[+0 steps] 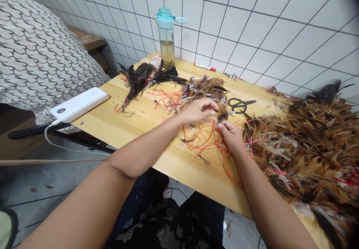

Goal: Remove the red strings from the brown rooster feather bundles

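Small tuft of brown feathers (223, 115) sat pinched between both hands, just above the pale wooden desk (134, 125) and near its middle. The left hand (199, 110) was closed, its fingertips nipping the tuft's upper side. The right hand (231, 134) was clenched round the lower end, thumb pressed on top. Loose red strings (207, 138) lay tangled on the desk directly beneath the hands. Black metal scissors (240, 105) rested just beyond them, and a large heap of brown feathers (308, 144) spread along the right side.

The grip looked light and narrow, so a few feathers could likely slide out and drop among the strings, where they would be hard to pick apart. A wrist dragging through the strings might also pull them off the near edge. The white slab-shaped power bank (78, 105) overhung the desk's left edge with its cable hanging, and a nudge from the left elbow could probably tip it off.
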{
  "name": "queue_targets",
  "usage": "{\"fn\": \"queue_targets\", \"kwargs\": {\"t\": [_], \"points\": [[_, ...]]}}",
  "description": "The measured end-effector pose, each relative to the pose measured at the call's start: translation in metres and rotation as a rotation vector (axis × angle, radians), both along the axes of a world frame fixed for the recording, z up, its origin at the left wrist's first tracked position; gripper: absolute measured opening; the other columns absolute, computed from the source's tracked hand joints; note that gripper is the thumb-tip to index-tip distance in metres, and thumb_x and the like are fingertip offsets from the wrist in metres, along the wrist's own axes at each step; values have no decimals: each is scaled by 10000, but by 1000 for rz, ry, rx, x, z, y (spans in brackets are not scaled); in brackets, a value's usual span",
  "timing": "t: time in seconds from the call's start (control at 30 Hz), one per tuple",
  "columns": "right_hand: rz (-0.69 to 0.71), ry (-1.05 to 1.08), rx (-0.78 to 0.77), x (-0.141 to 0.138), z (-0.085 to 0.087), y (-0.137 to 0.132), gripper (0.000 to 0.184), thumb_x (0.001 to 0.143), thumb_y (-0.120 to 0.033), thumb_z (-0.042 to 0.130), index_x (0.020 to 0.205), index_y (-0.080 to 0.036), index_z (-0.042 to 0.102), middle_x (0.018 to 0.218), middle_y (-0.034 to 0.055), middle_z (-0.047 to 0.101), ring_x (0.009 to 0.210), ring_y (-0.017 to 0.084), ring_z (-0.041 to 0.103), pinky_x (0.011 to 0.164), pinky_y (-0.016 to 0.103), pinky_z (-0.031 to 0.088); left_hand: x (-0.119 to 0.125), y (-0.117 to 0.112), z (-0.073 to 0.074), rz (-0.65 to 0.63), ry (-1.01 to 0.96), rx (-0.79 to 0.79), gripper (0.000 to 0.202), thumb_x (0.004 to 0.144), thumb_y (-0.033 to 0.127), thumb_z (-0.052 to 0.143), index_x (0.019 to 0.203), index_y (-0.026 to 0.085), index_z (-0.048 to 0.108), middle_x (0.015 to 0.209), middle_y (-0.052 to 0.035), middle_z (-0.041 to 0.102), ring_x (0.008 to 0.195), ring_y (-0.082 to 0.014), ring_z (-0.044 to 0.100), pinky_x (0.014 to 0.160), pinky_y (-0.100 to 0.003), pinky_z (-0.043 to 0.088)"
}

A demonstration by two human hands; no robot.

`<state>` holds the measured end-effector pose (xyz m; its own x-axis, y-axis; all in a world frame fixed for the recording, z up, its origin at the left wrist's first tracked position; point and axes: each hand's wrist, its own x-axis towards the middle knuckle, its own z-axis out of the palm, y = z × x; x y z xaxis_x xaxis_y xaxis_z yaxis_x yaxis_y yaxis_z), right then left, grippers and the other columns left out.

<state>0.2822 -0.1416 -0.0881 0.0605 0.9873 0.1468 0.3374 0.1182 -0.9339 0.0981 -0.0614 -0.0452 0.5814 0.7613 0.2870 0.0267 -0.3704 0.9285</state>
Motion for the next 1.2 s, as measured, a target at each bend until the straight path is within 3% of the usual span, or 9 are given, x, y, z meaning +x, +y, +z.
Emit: {"fn": "queue_targets", "kwargs": {"t": [0.13,0.23,0.33,0.43,0.57,0.67,0.83,1.03,1.2], "points": [[-50,-16,-35,3,-3,0,269,774,-454,608,684,-202,636,665,-11,612,660,145,518,666,280,389,-41,16,34,285,30,156,201,809,237,584,959,122,655,892,-36,676,753,-104,574,735,-239,452],[-56,-27,-44,4,-5,1,268,777,-458,611,704,-204,654,704,-5,638,706,159,550,705,291,399,-71,26,44,410,256,321,132,777,197,586,855,136,673,835,-20,673,746,-113,568,733,-236,439],[-71,-42,-49,4,-4,0,268,781,-456,613,699,-204,651,695,-11,626,703,157,543,703,289,396,-93,30,36,301,582,409,116,723,126,571,749,153,680,746,-9,659,723,-120,570,707,-229,418],[-90,-66,-49,4,-3,0,274,790,-455,606,689,-203,640,675,-15,609,670,149,521,667,282,381,-111,30,22,184,715,352,146,702,100,551,756,154,676,741,-5,676,719,-120,592,684,-214,413],[-104,-91,-43,5,-4,0,280,804,-460,606,704,-202,646,701,-5,635,687,156,538,678,287,391,-128,29,14,-21,633,143,162,739,166,565,860,150,671,829,-6,707,751,-108,620,679,-183,434],[-112,-100,-47,8,-6,0,283,816,-469,609,742,-203,667,742,7,668,718,168,564,699,295,408,-131,27,16,-173,611,92,168,757,202,583,883,151,682,814,-4,693,710,-90,592,648,-166,422],[-123,-130,-40,12,-11,0,291,829,-482,617,752,-207,673,731,4,658,706,168,562,690,297,408,-125,24,19,-275,681,165,143,740,145,617,836,172,719,704,20,654,626,-67,540,591,-156,364],[-133,-116,-20,10,-10,0,281,824,-477,630,734,-213,668,727,11,667,699,177,573,683,303,422,-132,7,30,-378,581,216,159,762,119,621,840,207,729,808,4,690,706,-88,582,642,-175,414],[-156,-143,-9,7,-8,1,279,820,-469,622,728,-208,657,715,10,656,695,175,563,684,303,416,-134,-19,18,-442,553,327,215,772,72,620,844,237,739,828,-20,657,809,-120,584,728,-208,439]]}}
